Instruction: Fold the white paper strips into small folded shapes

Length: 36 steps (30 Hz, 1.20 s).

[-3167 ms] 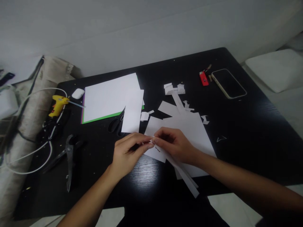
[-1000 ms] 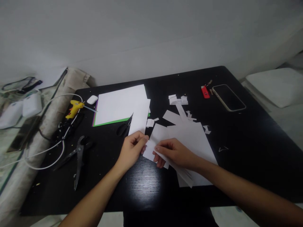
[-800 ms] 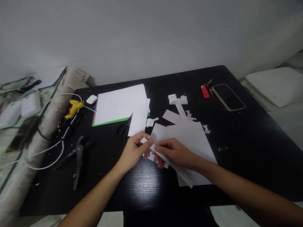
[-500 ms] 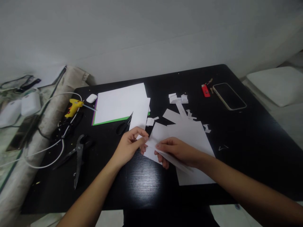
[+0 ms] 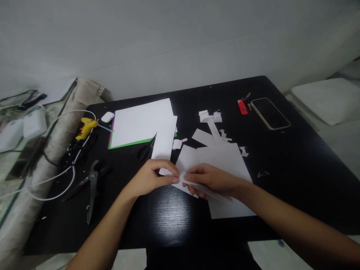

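Your left hand (image 5: 150,178) and right hand (image 5: 212,180) meet fingertip to fingertip over near desk (image 5: 295,168) edge, both pinching same folded paper strip (image 5: 209,192). Strip runs back under right palm, above white sheet (image 5: 225,161). Scissors (image 5: 146,149) just beyond left hand, part under paper. Pliers (image 5: 91,185), glue gun (image 5: 84,127) left. Phone (image 5: 270,113), lighter (image 5: 242,106) far right.

I see a black table (image 5: 295,157). On it lie a stack of white sheets (image 5: 140,122), black scissors (image 5: 144,150), pliers (image 5: 91,183), a yellow glue gun (image 5: 84,127), a white earbud case (image 5: 107,117), a red lighter (image 5: 242,107), a phone (image 5: 270,113) and many paper scraps (image 5: 209,117).
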{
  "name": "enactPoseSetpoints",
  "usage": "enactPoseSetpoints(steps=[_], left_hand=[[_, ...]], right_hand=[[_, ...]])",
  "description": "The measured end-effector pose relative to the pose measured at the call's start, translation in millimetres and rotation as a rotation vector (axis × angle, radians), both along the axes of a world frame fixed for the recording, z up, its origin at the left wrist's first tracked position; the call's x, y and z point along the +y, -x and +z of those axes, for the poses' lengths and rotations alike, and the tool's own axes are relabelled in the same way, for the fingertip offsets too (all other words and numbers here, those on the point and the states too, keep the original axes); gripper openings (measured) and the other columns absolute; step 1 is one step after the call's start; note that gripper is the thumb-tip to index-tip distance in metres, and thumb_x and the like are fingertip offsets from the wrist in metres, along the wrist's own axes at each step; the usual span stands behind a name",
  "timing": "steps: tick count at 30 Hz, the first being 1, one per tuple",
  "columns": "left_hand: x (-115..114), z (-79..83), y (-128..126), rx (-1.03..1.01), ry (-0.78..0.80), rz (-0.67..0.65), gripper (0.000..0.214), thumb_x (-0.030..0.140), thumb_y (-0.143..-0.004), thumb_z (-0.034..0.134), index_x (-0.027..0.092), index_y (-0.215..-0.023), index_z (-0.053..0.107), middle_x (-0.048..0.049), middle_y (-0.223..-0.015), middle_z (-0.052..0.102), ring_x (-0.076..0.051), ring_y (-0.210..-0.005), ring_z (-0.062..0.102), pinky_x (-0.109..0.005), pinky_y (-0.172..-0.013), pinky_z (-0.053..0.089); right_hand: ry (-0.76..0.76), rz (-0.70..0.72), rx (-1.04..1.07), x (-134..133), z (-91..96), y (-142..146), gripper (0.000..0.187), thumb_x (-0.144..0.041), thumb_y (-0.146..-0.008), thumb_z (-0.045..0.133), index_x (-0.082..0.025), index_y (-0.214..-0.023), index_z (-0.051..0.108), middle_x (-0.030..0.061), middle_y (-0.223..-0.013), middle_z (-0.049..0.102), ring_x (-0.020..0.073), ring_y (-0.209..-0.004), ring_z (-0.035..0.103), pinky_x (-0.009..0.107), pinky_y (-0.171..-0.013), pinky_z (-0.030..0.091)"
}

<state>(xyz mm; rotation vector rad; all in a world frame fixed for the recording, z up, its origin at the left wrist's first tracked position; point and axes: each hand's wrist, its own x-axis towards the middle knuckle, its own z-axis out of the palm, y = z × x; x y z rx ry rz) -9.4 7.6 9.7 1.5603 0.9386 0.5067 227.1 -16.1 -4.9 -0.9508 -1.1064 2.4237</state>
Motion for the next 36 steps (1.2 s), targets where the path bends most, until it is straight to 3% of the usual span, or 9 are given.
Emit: enactPoseSetpoints(steps=[7,10,14,19,26,36], left_hand=[[0.4,-1.8,2.9,0.009,0.108,0.071,0.006,0.021,-0.079,0.078,0.017,-0.082,0.075,-0.0034,-0.08,0.072,-0.016,-0.073,0.066,-0.026,-0.069,0.053],[-0.1,-2.0,2.5,-0.029,0.208,0.037,0.006,0.02,-0.082,0.072,0.016,-0.087,0.071,-0.0006,-0.076,0.068,-0.012,-0.064,0.064,-0.024,-0.063,0.052],[-5.0,-6.0,-1.9,0.045,0.294,-0.072,0.02,0.033,-0.092,0.064,0.016,-0.098,0.073,-0.003,-0.078,0.069,-0.012,-0.059,0.063,-0.023,-0.056,0.052],[-9.1,-11.3,-5.2,0.126,0.298,-0.179,0.029,0.039,-0.094,0.06,0.015,-0.084,0.072,-0.0032,-0.07,0.069,-0.011,-0.05,0.058,-0.019,-0.044,0.045],[-4.3,-9.8,-3.7,0.134,0.284,-0.125,0.024,0.037,-0.09,0.065,0.015,-0.086,0.076,-0.0028,-0.069,0.07,-0.009,-0.047,0.056,-0.017,-0.042,0.039],[-0.6,-17.6,-4.4,0.11,0.327,-0.096,0.021,0.035,-0.088,0.068,0.016,-0.086,0.076,-0.0037,-0.069,0.072,-0.008,-0.045,0.055,-0.016,-0.039,0.036]], right_hand=[[-0.163,0.019,-0.097,2.3,1.1,-3.2,0.033,-0.043,-0.095,0.065,-0.012,-0.089,0.072,0.0068,-0.084,0.073,0.0089,-0.056,0.059,0.02,-0.05,0.048],[-0.219,0.076,-0.166,4.1,-0.2,-6.4,0.032,-0.042,-0.095,0.064,-0.012,-0.088,0.073,0.0071,-0.082,0.074,0.0087,-0.055,0.06,0.02,-0.051,0.048],[-0.242,0.196,-0.2,7.5,-2.0,-8.0,0.034,-0.042,-0.095,0.064,-0.012,-0.083,0.073,0.0058,-0.078,0.075,0.0071,-0.052,0.059,0.019,-0.05,0.046],[-0.257,0.271,-0.25,13.8,-0.7,-4.4,0.031,-0.041,-0.095,0.065,-0.012,-0.087,0.074,0.0043,-0.077,0.074,0.0068,-0.052,0.061,0.018,-0.051,0.047],[-0.273,0.333,-0.31,26.2,7.4,-2.8,0.032,-0.041,-0.094,0.065,-0.01,-0.092,0.074,0.0046,-0.074,0.074,0.0066,-0.048,0.058,0.018,-0.048,0.046],[-0.261,0.376,-0.284,36.6,-2.9,-7.1,0.03,-0.04,-0.093,0.067,-0.012,-0.091,0.075,0.0032,-0.073,0.074,0.0051,-0.045,0.056,0.017,-0.046,0.044]])
